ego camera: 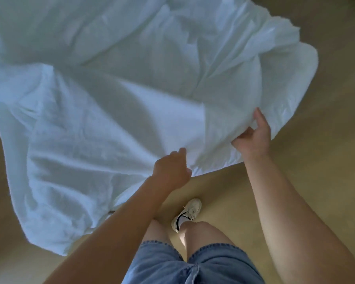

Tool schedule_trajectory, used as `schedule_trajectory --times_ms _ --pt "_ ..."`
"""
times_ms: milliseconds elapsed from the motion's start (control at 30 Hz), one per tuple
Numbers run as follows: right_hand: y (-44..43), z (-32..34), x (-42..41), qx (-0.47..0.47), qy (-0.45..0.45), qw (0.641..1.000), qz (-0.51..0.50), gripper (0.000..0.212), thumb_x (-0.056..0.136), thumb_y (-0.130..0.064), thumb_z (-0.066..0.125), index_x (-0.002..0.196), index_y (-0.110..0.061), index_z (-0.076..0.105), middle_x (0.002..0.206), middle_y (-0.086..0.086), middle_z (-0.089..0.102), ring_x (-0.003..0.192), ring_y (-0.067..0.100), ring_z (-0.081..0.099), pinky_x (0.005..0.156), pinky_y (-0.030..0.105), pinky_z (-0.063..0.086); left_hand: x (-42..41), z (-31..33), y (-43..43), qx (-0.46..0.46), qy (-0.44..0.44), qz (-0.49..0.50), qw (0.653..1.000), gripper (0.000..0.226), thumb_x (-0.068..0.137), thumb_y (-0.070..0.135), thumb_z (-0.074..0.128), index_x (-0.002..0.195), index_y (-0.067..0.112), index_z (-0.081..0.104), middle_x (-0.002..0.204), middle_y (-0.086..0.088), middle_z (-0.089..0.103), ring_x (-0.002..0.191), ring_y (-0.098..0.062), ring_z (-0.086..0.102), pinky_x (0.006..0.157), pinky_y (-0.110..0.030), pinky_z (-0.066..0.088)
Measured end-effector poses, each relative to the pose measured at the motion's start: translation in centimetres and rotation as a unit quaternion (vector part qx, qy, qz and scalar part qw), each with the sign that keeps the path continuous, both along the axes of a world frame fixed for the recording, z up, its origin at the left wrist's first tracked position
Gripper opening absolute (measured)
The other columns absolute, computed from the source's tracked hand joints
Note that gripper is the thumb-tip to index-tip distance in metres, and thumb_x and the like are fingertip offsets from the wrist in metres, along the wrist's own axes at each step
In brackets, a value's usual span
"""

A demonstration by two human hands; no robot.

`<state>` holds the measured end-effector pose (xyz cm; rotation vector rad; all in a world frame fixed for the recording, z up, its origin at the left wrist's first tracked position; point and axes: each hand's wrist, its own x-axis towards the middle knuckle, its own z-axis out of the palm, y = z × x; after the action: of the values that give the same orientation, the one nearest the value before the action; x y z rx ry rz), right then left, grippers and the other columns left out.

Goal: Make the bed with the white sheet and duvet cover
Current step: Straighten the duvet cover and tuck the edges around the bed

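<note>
Floor [307,165]: smooth, plain tan surface, no pattern or seams visible. Bare along the right side, the near edge and the lower left corner. One shoe [188,212] planted on it near centre, pale with a dark mark at the side, toe pointing away and slightly right. White sheet [103,111] spreads over most of the upper and left area, rumpled, hiding the floor beneath. Cannot tell whether any of the cloth touches the floor. Soft shade falls under its near edge.
</note>
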<state>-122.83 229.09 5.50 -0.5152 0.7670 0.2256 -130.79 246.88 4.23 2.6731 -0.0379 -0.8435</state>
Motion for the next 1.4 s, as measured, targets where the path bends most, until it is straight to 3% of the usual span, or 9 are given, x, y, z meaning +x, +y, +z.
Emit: schedule_trajectory --times_ms 167,300,400,500,633,900,1033,1133,1400 --pt "-0.1 0.1 3.2 -0.126 0.032 0.971 0.199 0.015 0.089 -0.018 0.056 0.093 -0.009 0.068 0.086 0.008 0.073 0.077 0.023 0.071 0.067 0.031 0.056 6.9 1.1 -6.2 -0.106 0.011 0.030 0.994 0.032 0.087 0.034 0.058 0.101 0.006 0.054 0.087 -0.002 0.053 0.092 -0.026 0.058 0.070 -0.027 0.043" --pt "-3.3 -0.7 7.1 -0.102 -0.014 0.991 0.081 0.020 0.088 -0.008 0.045 0.096 -0.003 0.063 0.092 0.014 0.066 0.090 0.030 0.063 0.093 0.043 0.047 9.4 0.8 -7.4 -0.121 0.102 -0.068 0.985 0.036 0.085 0.030 0.056 0.061 0.016 0.034 0.060 0.003 0.037 0.051 -0.012 0.038 0.042 -0.019 0.027" --pt "-5.2 -1.1 13.2 -0.075 -0.077 0.993 0.048 0.028 0.090 -0.008 0.037 0.103 0.001 0.059 0.095 0.016 0.064 0.092 0.032 0.061 0.099 0.045 0.043 12.1 0.2 -7.3 -0.178 0.143 -0.048 0.973 0.034 0.082 0.033 0.062 0.062 0.012 0.044 0.058 0.003 0.041 0.049 -0.010 0.041 0.039 -0.008 0.026" --pt "-7.1 0.0 19.8 -0.086 -0.098 0.991 0.010 0.027 0.092 -0.012 0.045 0.111 0.001 0.059 0.105 0.019 0.064 0.099 0.034 0.063 0.091 0.044 0.050 18.7 0.1 -9.1 -0.297 0.145 0.096 0.939 0.045 0.080 0.041 0.069 0.108 0.007 0.060 0.095 -0.002 0.064 0.086 -0.016 0.062 0.073 -0.023 0.048" --pt "-11.7 0.3 25.7 -0.095 -0.074 0.993 -0.001 0.034 0.092 -0.019 0.046 0.121 -0.002 0.057 0.116 0.018 0.063 0.113 0.035 0.059 0.094 0.048 0.048 26.3 -0.4 -13.3 -0.299 0.106 0.217 0.923 0.052 0.074 0.050 0.073 0.078 0.003 0.051 0.066 0.002 0.054 0.064 -0.014 0.056 0.055 -0.023 0.045" --pt "-20.8 -3.4 18.4 -0.113 0.078 0.988 -0.072 0.040 0.099 -0.027 0.040 0.097 -0.006 0.074 0.096 0.011 0.072 0.088 0.025 0.070 0.069 0.034 0.058 30.6 -1.8 -19.4 -0.066 0.219 -0.192 0.955 0.061 0.078 0.069 0.054 0.103 0.014 0.052 0.092 0.003 0.055 0.079 -0.016 0.049 0.066 -0.027 0.039" --pt "-22.4 -3.9 22.8 -0.098 0.022 0.995 0.025 0.040 0.095 -0.037 0.047 0.112 -0.007 0.068 0.111 0.014 0.068 0.102 0.029 0.065 0.080 0.039 0.056 35.5 -1.8 -21.6 -0.021 0.094 -0.068 0.993 0.068 0.070 0.083 0.044 0.071 0.015 0.045 0.064 0.004 0.049 0.057 -0.013 0.048 0.052 -0.026 0.035" --pt "-23.3 -4.4 28.3 -0.079 -0.035 0.993 0.085 0.040 0.094 -0.035 0.045 0.109 -0.007 0.070 0.111 0.014 0.068 0.105 0.028 0.064 0.089 0.041 0.052 39.2 -1.9 -25.2 -0.113 0.006 0.085 0.990 0.063 0.084 0.070 0.040 0.099 0.012 0.058 0.092 -0.003 0.064 0.086 -0.022 0.058 0.071 -0.030 0.038" --pt "-24.4 -6.2 36.5 -0.061 -0.070 0.965 0.245 0.037 0.093 -0.032 0.035 0.086 -0.021 0.070 0.085 -0.001 0.071 0.083 0.011 0.067 0.077 0.030 0.050 51.8 -3.7 -35.1 -0.159 0.209 0.255 0.931 0.029 0.084 0.027 0.067 0.103 0.005 0.066 0.092 -0.008 0.068 0.085 -0.025 0.064 0.073 -0.031 0.055"
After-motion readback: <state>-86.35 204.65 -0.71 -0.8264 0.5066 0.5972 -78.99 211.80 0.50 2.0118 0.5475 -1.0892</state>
